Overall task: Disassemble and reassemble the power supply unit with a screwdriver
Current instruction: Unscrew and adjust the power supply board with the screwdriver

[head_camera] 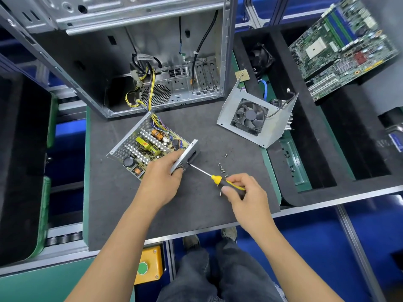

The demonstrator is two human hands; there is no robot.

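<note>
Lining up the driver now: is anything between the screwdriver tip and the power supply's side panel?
Nothing visible. The screwdriver shaft runs clear from the right hand to the power supply panel, which the left hand holds. Loose screws lie beside it.

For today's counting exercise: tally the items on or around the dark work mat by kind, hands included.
Hands: 2, left hand, right hand
Screwdrivers: 1
Opened power supply units: 1
Fan covers: 1
Computer cases: 1
Motherboards: 1
Total: 7

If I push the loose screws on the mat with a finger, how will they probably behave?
The loose screws look tiny and light, so they would probably scatter or roll in small arcs. The dark mat looks soft and matte, which likely stops them soon. They lie close beside the screwdriver, so it could knock them.
</note>
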